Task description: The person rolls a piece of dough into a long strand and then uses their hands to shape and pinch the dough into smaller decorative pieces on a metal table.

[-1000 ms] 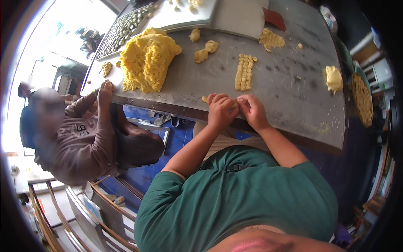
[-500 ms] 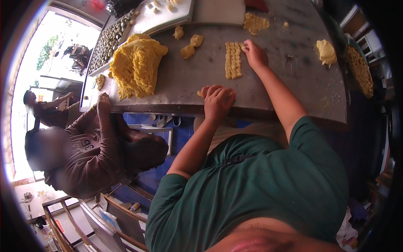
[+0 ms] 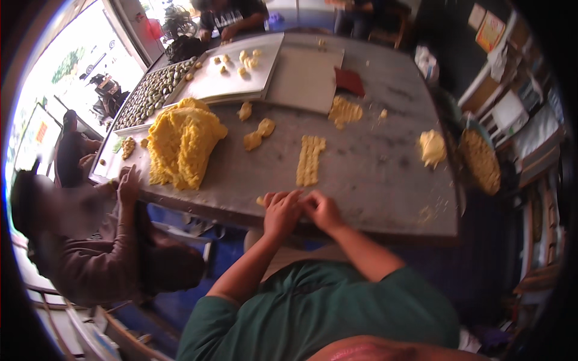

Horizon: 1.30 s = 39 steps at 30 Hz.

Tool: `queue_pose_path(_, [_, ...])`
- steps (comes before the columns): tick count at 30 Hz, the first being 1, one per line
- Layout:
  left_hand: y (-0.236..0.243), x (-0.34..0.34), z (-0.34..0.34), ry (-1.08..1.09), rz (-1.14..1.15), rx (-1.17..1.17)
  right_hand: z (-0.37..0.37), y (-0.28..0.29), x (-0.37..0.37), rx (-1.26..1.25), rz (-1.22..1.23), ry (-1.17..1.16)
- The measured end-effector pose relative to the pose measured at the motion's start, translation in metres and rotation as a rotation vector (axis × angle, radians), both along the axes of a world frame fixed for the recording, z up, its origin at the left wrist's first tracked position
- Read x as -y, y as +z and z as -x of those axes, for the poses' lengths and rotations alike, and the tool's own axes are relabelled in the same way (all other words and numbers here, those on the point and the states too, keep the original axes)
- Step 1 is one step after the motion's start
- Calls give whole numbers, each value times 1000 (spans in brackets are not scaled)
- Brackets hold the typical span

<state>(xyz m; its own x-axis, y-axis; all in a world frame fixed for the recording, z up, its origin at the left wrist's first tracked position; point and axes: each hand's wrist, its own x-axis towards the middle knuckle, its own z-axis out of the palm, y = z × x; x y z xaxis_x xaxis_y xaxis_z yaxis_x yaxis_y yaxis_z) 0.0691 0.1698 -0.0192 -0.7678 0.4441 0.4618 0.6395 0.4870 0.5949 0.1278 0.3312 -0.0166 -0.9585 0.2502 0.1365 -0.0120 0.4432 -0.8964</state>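
Observation:
My left hand [image 3: 282, 213] is curled at the front edge of the table, closed around a piece of yellow dough [image 3: 260, 200] whose end sticks out past its left side. Touching it, or nearly so, is my right hand [image 3: 323, 210], fingers drawn together; anything between those fingertips is hidden. Just beyond both hands lie small dough balls [image 3: 310, 161] set in close rows on the metal table. A large mound of yellow dough [image 3: 183, 147] rises to the left. Farther off are a pinched dough lump [image 3: 259, 135] and a flat dough patch [image 3: 345, 112].
Pale dough [image 3: 432, 148] sits at the table's right, near a round container of yellow pieces [image 3: 480, 161]. Trays [image 3: 208, 84], one bearing dough balls, and a red scraper [image 3: 349, 81] stand at the back. A co-worker [image 3: 102, 240] sits close on my left; others are behind the table.
My right hand has left the far end of the dough rows and come back to my left hand. A small piece remains at that spot. The view has tilted up, showing more background.

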Motion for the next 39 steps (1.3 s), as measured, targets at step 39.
queue_pose_path(39, [12,4,5,-54,-2,-120,90,-9,-67,-155,-838,-383])
